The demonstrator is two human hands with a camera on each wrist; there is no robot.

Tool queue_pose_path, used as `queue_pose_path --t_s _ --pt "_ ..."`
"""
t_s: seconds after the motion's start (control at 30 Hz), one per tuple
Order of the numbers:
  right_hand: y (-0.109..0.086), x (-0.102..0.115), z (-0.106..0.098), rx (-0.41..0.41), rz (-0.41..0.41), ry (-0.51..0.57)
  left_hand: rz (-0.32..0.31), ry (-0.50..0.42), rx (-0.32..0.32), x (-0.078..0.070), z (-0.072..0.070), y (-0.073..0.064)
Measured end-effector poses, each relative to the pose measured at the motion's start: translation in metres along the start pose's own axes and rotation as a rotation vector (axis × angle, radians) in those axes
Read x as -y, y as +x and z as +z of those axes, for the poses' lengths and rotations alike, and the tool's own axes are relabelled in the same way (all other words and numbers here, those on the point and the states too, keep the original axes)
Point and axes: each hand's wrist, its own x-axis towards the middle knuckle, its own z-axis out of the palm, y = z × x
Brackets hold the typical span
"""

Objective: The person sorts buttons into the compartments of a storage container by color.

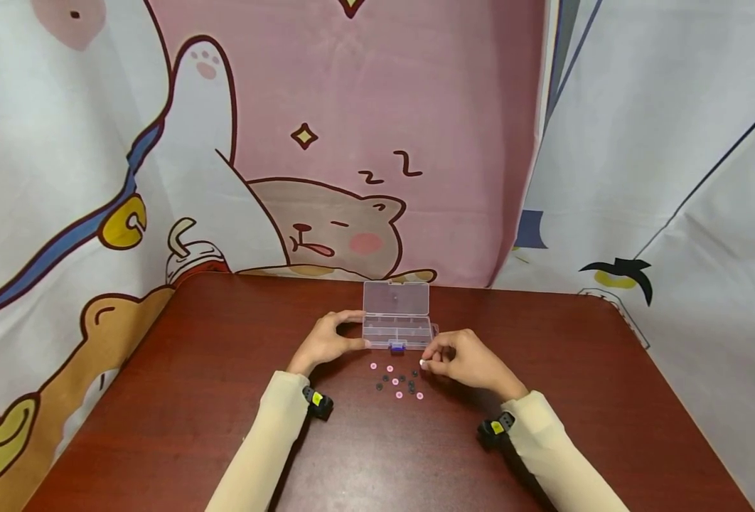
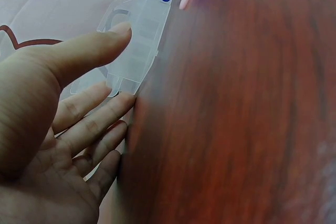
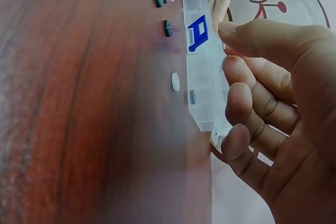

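Observation:
A clear plastic compartment box with a blue latch stands with its lid raised. My left hand holds its left end, thumb at the front corner and index finger towards the back. My right hand is at the box's front right, fingers bent and thumb near the index finger. By its fingertips in the head view is a white button. The right wrist view shows this white button on the table, apart from the fingers. No object shows between them.
Several pink buttons and black buttons lie scattered on the brown table in front of the box. A small grey piece shows at the box in the right wrist view. Printed cloth hangs behind the table.

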Motion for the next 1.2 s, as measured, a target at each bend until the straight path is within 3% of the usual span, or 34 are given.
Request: queue_pose_path --t_s 0.4,1.2 --pt "0.007 0.006 -0.005 -0.037 0.008 0.043 0.005 -0.011 0.0 0.0 0.0 0.0" --pt "0.021 0.006 -0.013 -0.135 0.062 0.011 -0.002 0.0 0.007 -0.002 0.001 0.001"
